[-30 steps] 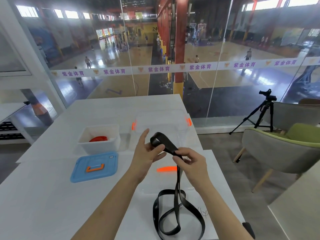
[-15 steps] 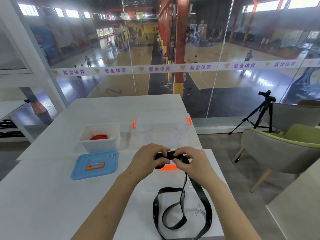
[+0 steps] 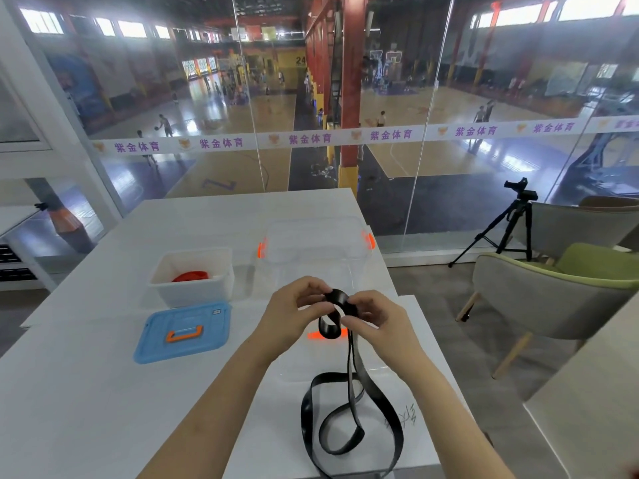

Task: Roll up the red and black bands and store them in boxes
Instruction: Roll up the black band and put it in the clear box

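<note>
- Head view, rolling stage: the left hand (image 3: 294, 316) and the right hand (image 3: 377, 326) met above the desk (image 3: 86, 392), both at the upper end of the black band (image 3: 332, 376).
- Left fingers (image 3: 311, 283) were curled over the first small coil. Right fingers (image 3: 359, 300) pinched the same coil from the opposite side. Neither hand held anything else.
- From the coil, the free length of the band hung down and lay in loose, crossing loops on the near part of the desk.
- Inside the white box (image 3: 192, 292) at the left lay the red band (image 3: 191, 275), already coiled. The blue lid (image 3: 183, 331) lay flat on the desk just in front of that box.
- Beyond the hands stood the clear box (image 3: 316, 247) with orange latches, its top open.
- Judgement: the red band appeared stored, with only its lid left to fit, while the black roll was barely begun.
- Judgement: the next move called for turning the coil while feeding in slack under light tension. The crossed loops probably needed untwisting, or the roll could spring open.
</note>
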A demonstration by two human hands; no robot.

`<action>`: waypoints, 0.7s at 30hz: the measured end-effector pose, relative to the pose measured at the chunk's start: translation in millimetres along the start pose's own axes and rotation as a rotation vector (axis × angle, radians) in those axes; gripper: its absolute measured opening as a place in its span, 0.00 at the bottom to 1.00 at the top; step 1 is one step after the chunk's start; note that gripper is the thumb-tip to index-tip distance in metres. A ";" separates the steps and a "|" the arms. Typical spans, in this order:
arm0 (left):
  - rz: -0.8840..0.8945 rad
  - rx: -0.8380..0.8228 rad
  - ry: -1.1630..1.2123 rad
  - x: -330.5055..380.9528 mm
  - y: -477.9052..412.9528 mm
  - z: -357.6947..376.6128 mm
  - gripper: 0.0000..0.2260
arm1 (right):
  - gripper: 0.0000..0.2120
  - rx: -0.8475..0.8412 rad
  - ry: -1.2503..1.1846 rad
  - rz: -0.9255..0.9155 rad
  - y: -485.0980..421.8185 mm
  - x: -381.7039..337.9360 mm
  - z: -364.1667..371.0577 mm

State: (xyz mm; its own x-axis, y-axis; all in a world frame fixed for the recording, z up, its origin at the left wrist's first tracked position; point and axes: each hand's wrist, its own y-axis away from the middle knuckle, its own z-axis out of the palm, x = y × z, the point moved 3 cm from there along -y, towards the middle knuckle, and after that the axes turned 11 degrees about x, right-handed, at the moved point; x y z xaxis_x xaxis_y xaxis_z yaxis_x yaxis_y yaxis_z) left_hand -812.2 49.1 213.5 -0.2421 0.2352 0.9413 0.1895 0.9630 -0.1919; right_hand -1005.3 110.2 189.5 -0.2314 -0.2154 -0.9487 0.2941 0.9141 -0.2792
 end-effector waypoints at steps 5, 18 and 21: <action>-0.066 0.072 0.118 0.8 0.9 1.7 0.12 | 0.08 0.091 -0.080 0.068 1.3 6.9 4.9; -0.157 0.185 0.432 1.1 -1.1 6.2 0.12 | 0.13 0.246 -0.239 0.132 8.2 11.1 14.9; -0.159 0.171 0.443 -0.6 -1.4 5.7 0.11 | 0.15 0.278 -0.267 0.120 6.7 11.2 12.2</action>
State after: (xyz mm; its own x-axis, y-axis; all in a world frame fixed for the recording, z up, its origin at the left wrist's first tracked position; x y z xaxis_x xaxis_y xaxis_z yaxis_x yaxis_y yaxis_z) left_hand -817.8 48.4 211.6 0.1787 0.0408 0.9831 0.0149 0.9989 -0.0441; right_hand -994.6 109.7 175.2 0.0586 -0.2277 -0.9720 0.5521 0.8186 -0.1585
